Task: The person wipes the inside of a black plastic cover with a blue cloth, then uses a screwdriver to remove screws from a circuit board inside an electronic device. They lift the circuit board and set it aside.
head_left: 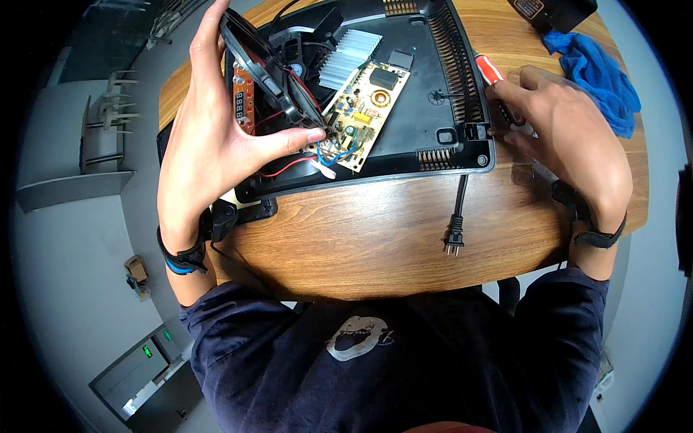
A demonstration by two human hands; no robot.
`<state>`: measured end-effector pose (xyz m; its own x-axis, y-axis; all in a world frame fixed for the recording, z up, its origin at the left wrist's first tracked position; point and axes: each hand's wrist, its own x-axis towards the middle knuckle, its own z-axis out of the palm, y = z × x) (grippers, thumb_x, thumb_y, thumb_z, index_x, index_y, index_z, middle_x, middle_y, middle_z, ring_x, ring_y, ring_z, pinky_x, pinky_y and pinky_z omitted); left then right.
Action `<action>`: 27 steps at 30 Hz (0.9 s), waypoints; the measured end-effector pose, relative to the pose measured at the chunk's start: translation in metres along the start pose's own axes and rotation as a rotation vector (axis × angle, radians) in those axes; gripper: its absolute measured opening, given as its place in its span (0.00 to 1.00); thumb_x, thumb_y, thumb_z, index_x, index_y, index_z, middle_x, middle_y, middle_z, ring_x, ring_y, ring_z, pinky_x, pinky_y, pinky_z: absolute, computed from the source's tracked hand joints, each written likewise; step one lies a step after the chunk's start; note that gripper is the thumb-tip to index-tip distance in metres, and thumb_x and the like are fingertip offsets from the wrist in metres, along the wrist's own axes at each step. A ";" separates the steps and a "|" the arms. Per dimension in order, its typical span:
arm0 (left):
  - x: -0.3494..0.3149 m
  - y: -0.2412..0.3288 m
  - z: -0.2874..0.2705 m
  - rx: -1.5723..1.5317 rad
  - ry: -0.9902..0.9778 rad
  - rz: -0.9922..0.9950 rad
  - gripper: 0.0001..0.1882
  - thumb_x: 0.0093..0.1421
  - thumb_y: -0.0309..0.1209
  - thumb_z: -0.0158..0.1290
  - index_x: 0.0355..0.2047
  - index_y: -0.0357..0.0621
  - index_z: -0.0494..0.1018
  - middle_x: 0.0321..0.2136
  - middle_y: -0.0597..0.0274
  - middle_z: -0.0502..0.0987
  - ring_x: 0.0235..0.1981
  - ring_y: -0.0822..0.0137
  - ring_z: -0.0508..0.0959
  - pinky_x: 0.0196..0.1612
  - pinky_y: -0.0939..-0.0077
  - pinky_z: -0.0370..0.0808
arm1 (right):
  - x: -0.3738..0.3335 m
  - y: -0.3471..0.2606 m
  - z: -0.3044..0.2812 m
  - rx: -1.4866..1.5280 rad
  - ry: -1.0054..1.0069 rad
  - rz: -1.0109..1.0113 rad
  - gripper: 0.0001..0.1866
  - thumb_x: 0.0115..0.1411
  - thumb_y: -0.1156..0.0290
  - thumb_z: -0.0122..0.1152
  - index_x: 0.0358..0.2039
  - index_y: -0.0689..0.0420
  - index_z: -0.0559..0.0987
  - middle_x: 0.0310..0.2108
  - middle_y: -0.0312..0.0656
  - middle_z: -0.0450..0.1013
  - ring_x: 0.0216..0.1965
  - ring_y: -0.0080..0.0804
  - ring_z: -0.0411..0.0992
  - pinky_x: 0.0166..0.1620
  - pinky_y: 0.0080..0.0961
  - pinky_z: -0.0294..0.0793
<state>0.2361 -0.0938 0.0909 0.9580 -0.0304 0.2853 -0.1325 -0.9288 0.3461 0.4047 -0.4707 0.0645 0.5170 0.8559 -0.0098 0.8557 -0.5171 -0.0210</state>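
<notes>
In the left hand [209,137], between thumb and long fingers, stands a black round fan [271,68], gripped by its rim and tilted up on edge. Thin red and black wires [289,164] run from it, just under the thumb, to the circuit board [364,108] beside the hand. I judge the fan light and stiff, but its blades and wires are fragile, so the frame is the good place to hold. Beyond the board is a silver heat sink [348,56], all inside the open black casing [433,86]. The right hand [559,133] closes around a red-handled screwdriver [489,72] at the casing's edge. Near it lie a blue cloth [599,72] and the power plug [453,242] on the wooden table [375,245].
</notes>
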 end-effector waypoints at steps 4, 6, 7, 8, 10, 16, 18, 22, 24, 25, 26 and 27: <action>-0.002 -0.003 0.000 0.022 0.010 0.027 0.85 0.43 0.45 0.93 0.91 0.46 0.45 0.79 0.33 0.70 0.80 0.42 0.73 0.86 0.46 0.68 | 0.003 0.003 0.005 -0.014 0.049 -0.009 0.24 0.63 0.73 0.80 0.60 0.51 0.88 0.45 0.52 0.85 0.46 0.58 0.88 0.51 0.51 0.88; 0.001 -0.006 -0.003 0.047 0.012 0.035 0.85 0.43 0.44 0.93 0.91 0.45 0.45 0.78 0.34 0.70 0.80 0.43 0.74 0.85 0.46 0.68 | 0.005 0.004 0.009 -0.039 0.080 -0.013 0.24 0.63 0.74 0.80 0.61 0.51 0.87 0.45 0.52 0.84 0.45 0.57 0.88 0.51 0.51 0.88; 0.002 -0.005 -0.005 0.138 -0.013 0.140 0.83 0.46 0.47 0.91 0.90 0.40 0.45 0.78 0.29 0.69 0.79 0.38 0.73 0.83 0.47 0.72 | 0.005 0.004 0.011 -0.037 0.062 0.005 0.27 0.62 0.76 0.81 0.62 0.51 0.87 0.47 0.51 0.85 0.48 0.57 0.87 0.52 0.50 0.87; 0.006 -0.004 -0.009 0.229 -0.039 0.246 0.83 0.49 0.51 0.89 0.90 0.36 0.44 0.78 0.24 0.67 0.79 0.34 0.73 0.80 0.47 0.75 | 0.005 0.004 0.013 -0.044 0.035 0.036 0.30 0.61 0.77 0.82 0.64 0.51 0.87 0.48 0.49 0.85 0.50 0.56 0.87 0.54 0.50 0.86; 0.010 0.004 -0.011 0.194 -0.030 0.253 0.86 0.48 0.53 0.90 0.89 0.30 0.42 0.78 0.21 0.65 0.80 0.32 0.72 0.80 0.46 0.75 | 0.006 0.005 0.016 -0.056 0.007 0.046 0.32 0.60 0.79 0.83 0.66 0.51 0.86 0.50 0.48 0.85 0.52 0.55 0.86 0.55 0.49 0.85; 0.011 0.053 0.001 0.120 0.019 -0.014 0.90 0.42 0.49 0.94 0.89 0.29 0.40 0.79 0.24 0.65 0.81 0.36 0.70 0.86 0.44 0.67 | 0.009 0.006 0.022 -0.076 -0.006 0.027 0.32 0.61 0.80 0.81 0.66 0.50 0.86 0.52 0.47 0.86 0.53 0.53 0.87 0.57 0.47 0.87; 0.017 0.054 0.002 0.089 0.032 -0.039 0.90 0.42 0.50 0.94 0.89 0.28 0.40 0.79 0.24 0.64 0.81 0.36 0.70 0.86 0.44 0.67 | 0.010 0.006 0.023 -0.089 0.013 0.011 0.31 0.61 0.81 0.80 0.66 0.51 0.86 0.51 0.47 0.87 0.53 0.53 0.87 0.57 0.46 0.88; 0.024 0.030 0.002 0.053 0.056 0.178 0.90 0.42 0.50 0.93 0.88 0.29 0.40 0.79 0.24 0.65 0.81 0.35 0.70 0.86 0.44 0.66 | 0.010 0.008 0.019 -0.065 0.018 0.006 0.30 0.63 0.81 0.79 0.66 0.51 0.86 0.51 0.47 0.87 0.52 0.54 0.87 0.55 0.47 0.87; 0.012 0.018 0.003 0.078 0.074 0.092 0.88 0.42 0.48 0.93 0.88 0.32 0.42 0.77 0.27 0.68 0.80 0.37 0.72 0.86 0.45 0.68 | 0.009 0.009 0.014 -0.032 -0.002 0.005 0.30 0.64 0.80 0.79 0.66 0.52 0.86 0.51 0.48 0.86 0.51 0.54 0.87 0.54 0.47 0.86; 0.004 0.014 0.005 0.071 0.075 0.060 0.87 0.42 0.47 0.93 0.88 0.35 0.44 0.77 0.29 0.69 0.79 0.38 0.73 0.85 0.45 0.68 | 0.008 0.009 0.012 -0.016 -0.011 0.004 0.29 0.64 0.80 0.79 0.66 0.52 0.86 0.51 0.48 0.86 0.51 0.54 0.87 0.54 0.47 0.86; 0.003 0.003 0.001 0.024 0.060 0.046 0.85 0.43 0.44 0.93 0.89 0.39 0.45 0.77 0.32 0.70 0.79 0.41 0.74 0.85 0.46 0.69 | 0.007 0.008 0.010 -0.010 -0.023 0.012 0.28 0.65 0.79 0.78 0.65 0.53 0.86 0.51 0.48 0.86 0.52 0.54 0.87 0.53 0.47 0.86; 0.000 -0.004 -0.001 -0.021 0.047 0.034 0.83 0.44 0.42 0.92 0.90 0.43 0.47 0.78 0.35 0.70 0.78 0.44 0.75 0.85 0.47 0.70 | 0.006 0.007 0.008 -0.013 -0.025 0.017 0.27 0.65 0.79 0.78 0.65 0.53 0.87 0.50 0.48 0.86 0.52 0.54 0.86 0.53 0.47 0.85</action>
<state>0.2366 -0.0898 0.0902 0.9400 -0.0440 0.3383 -0.1706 -0.9194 0.3544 0.4142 -0.4691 0.0561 0.5305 0.8470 -0.0347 0.8473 -0.5310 -0.0079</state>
